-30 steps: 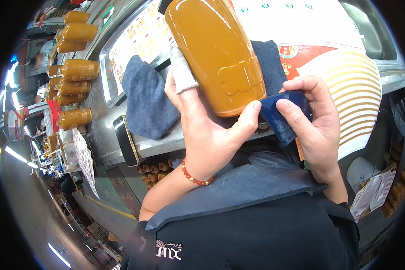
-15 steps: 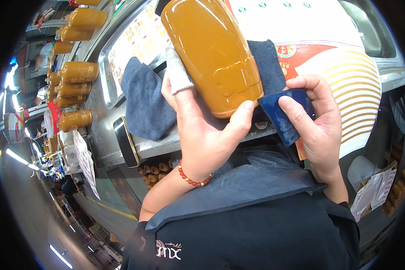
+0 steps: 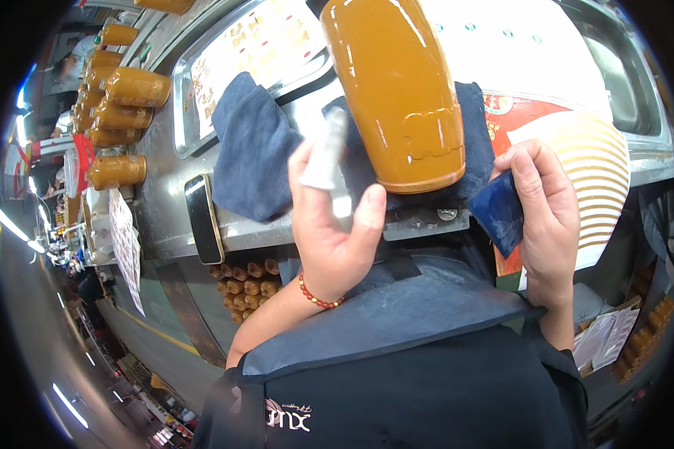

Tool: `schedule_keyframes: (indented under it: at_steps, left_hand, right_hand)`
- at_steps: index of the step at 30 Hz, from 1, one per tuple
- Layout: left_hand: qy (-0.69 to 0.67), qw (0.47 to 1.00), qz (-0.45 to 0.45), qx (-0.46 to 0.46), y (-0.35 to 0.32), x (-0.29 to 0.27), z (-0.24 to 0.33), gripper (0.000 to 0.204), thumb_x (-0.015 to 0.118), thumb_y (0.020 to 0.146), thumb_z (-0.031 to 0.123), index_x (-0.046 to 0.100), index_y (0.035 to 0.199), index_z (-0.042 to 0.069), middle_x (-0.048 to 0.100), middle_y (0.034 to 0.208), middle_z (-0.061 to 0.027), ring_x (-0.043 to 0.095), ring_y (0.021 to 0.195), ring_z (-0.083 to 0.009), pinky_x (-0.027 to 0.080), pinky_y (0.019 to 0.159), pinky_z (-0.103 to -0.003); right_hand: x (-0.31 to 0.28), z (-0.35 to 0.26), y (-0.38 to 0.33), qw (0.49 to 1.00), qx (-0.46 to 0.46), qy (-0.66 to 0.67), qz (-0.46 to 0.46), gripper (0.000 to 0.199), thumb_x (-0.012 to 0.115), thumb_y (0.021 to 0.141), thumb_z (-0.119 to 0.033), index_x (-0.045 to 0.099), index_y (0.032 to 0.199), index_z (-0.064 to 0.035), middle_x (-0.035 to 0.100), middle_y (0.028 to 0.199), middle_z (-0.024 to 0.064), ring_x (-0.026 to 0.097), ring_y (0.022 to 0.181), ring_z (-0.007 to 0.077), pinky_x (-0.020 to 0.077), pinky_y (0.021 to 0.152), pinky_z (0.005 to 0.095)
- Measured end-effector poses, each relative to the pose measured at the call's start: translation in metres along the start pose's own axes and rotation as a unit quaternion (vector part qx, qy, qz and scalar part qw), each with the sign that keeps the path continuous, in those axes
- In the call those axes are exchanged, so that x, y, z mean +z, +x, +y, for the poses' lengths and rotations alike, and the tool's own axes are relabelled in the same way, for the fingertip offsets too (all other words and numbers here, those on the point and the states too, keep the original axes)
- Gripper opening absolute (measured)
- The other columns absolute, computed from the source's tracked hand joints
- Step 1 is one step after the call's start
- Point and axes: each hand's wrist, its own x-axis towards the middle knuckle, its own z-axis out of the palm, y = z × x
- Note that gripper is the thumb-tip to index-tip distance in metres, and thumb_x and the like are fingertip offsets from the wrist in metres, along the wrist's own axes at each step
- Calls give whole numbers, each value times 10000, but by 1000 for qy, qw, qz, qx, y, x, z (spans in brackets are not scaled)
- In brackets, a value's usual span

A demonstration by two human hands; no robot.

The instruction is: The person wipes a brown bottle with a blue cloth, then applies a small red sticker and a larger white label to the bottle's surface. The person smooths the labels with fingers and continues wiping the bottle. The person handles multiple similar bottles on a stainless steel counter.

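Observation:
A large glossy amber-brown bottle [image 3: 397, 97] with a raised shape near its lower end lies on a dark blue towel [image 3: 475, 123]. Just left of its near end is my left hand [image 3: 329, 232], fingers apart and holding nothing. A white finger sleeve [image 3: 326, 153] covers one finger, blurred by motion. To the bottle's right, my right hand [image 3: 550, 213] pinches a flexible dark blue scraper [image 3: 499, 215] between thumb and fingers. The scraper is apart from the bottle.
A folded blue cloth [image 3: 254, 153] and a phone [image 3: 204, 221] lie on the metal bench. Behind them is a metal tray [image 3: 181, 112] with printed sheets. More amber bottles [image 3: 136, 87] stand at far left. Gold-striped white sheets [image 3: 588, 176] hang over the edge at right.
My left hand has come off the bottle, its fingers now apart. The scraper in my right hand has moved away from the bottle's near end. The whole view has shifted slightly.

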Motion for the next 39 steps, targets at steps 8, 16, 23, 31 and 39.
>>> schedule_keyframes:
  at_steps: [8, 16, 23, 31, 39]
  left_hand:
    - [46, 998, -6, 44, -6, 2, 3, 629, 740, 874, 143, 510, 1419, -70, 494, 1434, -219, 467, 1321, -355, 368, 1117, -425]
    - [6, 999, 2, -31, -4, 8, -8, 706, 715, 939, 249, 407, 1492, -64, 453, 1459, -238, 386, 1368, -365, 280, 1164, -455]
    - [-17, 997, -20, -73, -3, 13, -5, 717, 690, 968, 265, 361, 1518, -56, 395, 1506, -238, 326, 1405, -361, 235, 1183, -459]
    - [10, 998, -24, -53, -1, 12, -2, 775, 736, 926, 287, 366, 1521, -44, 381, 1523, -245, 291, 1434, -383, 210, 1194, -466]
    - [-36, 997, -13, -68, -4, 14, -3, 773, 729, 935, 313, 370, 1525, -34, 374, 1565, -203, 223, 1490, -397, 197, 1213, -482]
  right_hand:
    - [36, -8, -7, 984, -90, -151, 13, 372, 727, 894, 26, 555, 1222, -6, 623, 1095, 64, 602, 986, 98, 490, 871, 232]
    - [26, -9, -10, 973, -146, -160, 83, 287, 708, 905, 60, 573, 1154, 12, 622, 1031, 50, 609, 915, 98, 512, 800, 217]
    - [7, -2, 2, 987, -41, -120, 101, 281, 719, 897, 64, 576, 1132, 6, 619, 1044, 50, 606, 919, 93, 509, 813, 223]
    - [-7, -5, 5, 972, -50, -213, 88, 170, 667, 954, 28, 597, 1106, -5, 627, 981, 30, 576, 907, 52, 484, 803, 200]
    - [4, 0, 7, 995, 43, -86, -10, 177, 619, 1023, -79, 567, 1173, 0, 624, 883, 25, 574, 832, 64, 446, 774, 189]
